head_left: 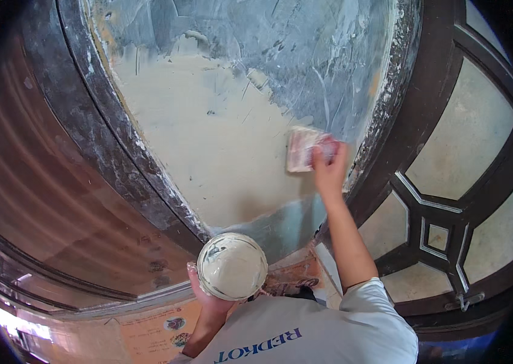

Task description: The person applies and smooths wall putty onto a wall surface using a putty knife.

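My right hand grips a wide putty knife with a reddish, putty-smeared blade, blurred by motion. The blade lies at the wall panel, over its right part. A smooth cream coat of putty covers the panel's middle and left, while bluish-grey surface shows above it and at the lower right. My left hand holds a round tub of cream putty from below and the side, close to my chest. Putty is caked on the tub's rim, and some whitish smears are on my left fingers.
Dark trim stained with putty borders the panel on the left, beside a brown glossy surface. On the right stands a dark wooden lattice door with a metal latch. Orange printed sheeting lies low at the left.
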### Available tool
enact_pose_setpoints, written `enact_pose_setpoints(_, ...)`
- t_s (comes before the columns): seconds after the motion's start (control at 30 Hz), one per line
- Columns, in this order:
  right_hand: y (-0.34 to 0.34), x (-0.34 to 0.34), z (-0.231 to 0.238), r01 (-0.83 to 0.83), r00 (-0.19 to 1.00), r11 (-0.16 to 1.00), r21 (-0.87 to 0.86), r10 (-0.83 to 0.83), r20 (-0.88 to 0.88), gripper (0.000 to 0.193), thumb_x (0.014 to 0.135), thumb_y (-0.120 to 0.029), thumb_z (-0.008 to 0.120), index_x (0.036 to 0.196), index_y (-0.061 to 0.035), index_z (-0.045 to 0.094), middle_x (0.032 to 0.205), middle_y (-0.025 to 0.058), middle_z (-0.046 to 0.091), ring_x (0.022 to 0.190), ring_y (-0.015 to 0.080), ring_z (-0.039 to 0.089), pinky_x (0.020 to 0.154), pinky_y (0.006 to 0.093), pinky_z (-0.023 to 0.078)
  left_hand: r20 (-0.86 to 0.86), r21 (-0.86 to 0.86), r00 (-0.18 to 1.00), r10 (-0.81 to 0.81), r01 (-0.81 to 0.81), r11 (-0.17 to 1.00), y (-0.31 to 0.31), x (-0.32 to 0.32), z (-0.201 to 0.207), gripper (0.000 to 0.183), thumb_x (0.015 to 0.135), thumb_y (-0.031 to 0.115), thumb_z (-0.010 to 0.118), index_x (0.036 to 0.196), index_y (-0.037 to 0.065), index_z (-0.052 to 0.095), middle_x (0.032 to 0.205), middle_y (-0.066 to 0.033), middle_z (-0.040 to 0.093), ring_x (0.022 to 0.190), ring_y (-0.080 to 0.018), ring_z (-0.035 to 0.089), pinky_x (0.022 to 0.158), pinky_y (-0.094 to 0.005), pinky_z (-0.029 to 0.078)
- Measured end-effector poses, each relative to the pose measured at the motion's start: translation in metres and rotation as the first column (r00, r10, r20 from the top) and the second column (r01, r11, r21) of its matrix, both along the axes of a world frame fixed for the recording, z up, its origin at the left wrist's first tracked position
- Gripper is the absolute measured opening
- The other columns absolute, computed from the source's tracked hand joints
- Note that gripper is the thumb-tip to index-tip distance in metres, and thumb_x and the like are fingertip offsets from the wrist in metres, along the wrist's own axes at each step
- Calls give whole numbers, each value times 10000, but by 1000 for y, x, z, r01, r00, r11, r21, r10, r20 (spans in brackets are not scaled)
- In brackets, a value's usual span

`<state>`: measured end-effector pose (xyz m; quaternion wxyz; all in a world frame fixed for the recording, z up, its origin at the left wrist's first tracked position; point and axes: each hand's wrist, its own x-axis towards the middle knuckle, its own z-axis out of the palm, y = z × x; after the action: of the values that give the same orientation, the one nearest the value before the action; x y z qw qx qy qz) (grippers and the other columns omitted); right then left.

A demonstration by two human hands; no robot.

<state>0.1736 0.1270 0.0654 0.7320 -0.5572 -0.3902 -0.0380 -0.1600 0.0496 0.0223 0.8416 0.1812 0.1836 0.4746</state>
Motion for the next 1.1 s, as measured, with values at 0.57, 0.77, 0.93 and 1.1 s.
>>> enact_pose_setpoints(0.57,2,-57,55,68,787,977,-201,71,613,381,866,-352,650,1034,-30,536,871,162,612,818,350,601,738,452,467,69,0,996,49,-49,999,7,-18,-26,840,886,714,161,1417,101,379,1397,-144,446,1240,-351,469,1030,-502,387)
enact_pose_setpoints(0.77,15,4,99,104,971,994,35,-109,212,283,906,-200,625,1075,-1,516,934,119,610,850,216,595,754,335,474,94,2,992,80,-81,997,0,-25,-17,846,885,715,157,1422,98,371,1400,-147,443,1227,-357,480,1021,-504,398)
enact_pose_setpoints(0.93,8,-38,110,-53,943,999,-5,51,329,302,853,-254,669,1048,-54,553,905,145,648,833,297,646,741,396,497,120,-16,992,25,-23,1000,1,-28,-23,842,888,710,151,1413,93,383,1391,-151,454,1218,-361,488,1012,-510,406)
enact_pose_setpoints(1.1,18,-70,132,103,614,948,-300,177,769,343,840,-372,656,1027,-99,566,869,165,655,807,372,624,689,445,486,123,-61,991,51,-43,997,1,-22,-10,825,901,690,160,1387,75,417,1358,-154,489,1209,-359,496,1008,-505,411)
